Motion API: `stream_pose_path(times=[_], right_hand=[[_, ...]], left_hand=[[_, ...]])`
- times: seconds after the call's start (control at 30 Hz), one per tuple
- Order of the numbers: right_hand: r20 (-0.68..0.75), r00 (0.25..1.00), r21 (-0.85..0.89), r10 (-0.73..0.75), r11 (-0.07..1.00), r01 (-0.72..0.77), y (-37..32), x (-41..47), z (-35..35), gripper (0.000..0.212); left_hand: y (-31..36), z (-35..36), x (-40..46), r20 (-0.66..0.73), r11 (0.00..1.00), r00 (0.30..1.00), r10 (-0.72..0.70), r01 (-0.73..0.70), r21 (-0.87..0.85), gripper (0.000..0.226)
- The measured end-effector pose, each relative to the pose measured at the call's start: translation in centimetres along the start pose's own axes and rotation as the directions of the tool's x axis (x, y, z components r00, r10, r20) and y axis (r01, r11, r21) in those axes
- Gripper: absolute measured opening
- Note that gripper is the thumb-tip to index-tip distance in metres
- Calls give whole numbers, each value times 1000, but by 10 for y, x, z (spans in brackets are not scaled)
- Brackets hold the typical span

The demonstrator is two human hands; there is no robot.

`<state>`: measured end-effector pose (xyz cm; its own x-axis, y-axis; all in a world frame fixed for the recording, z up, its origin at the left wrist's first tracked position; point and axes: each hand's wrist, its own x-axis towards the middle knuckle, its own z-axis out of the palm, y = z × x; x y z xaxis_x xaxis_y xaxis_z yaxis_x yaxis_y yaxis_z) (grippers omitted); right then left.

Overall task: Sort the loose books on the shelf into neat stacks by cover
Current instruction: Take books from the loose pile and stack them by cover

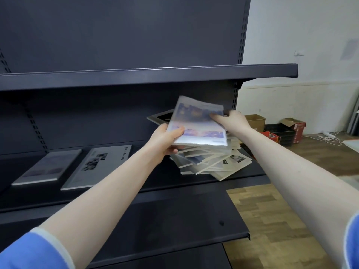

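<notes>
A book with a blue and white photo cover (pixel 198 123) is held tilted above a messy pile of loose books (pixel 211 162) on the right of the dark shelf (pixel 136 181). My left hand (pixel 167 140) grips its lower left edge. My right hand (pixel 231 119) holds its right side near the top. On the left of the shelf lie two flat books: a dark grey-purple one (pixel 48 166) and a grey one with black-and-white photos (pixel 97 166). A grey framed book (pixel 161 117) sticks out behind the held one.
An upper shelf board (pixel 147 74) hangs above, and a lower shelf (pixel 174 226) juts out below. Cardboard boxes (pixel 256 121), red and black crates (pixel 285 133) and a white cable (pixel 330 137) lie on the wood floor to the right.
</notes>
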<state>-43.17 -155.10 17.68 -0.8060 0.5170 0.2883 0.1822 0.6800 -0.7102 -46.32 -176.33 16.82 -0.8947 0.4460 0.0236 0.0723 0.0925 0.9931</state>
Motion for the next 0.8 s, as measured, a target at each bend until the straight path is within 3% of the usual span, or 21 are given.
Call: stream_pose_path(times=[0.1,0.33,0.5,0.8], right_hand=[[7,1000,58,3,998,-3,-5,0,2,65],[-24,999,184,-26,982,29,-24,-8,6,57],[-27,999,78,-42,996,44,-46,-17,18,61],[-63,998,-50,-25,998,22,-97,-34,61,64]], left_hand=[[-5,-2,-3,4,999,1000,-7,7,-41,26],[-5,-9,-8,-18,999,1000,2,-3,-48,27],[-4,-20,-14,-119,996,993,21,-11,83,35],[-9,-80,-23,-193,975,974,114,-73,210,25]])
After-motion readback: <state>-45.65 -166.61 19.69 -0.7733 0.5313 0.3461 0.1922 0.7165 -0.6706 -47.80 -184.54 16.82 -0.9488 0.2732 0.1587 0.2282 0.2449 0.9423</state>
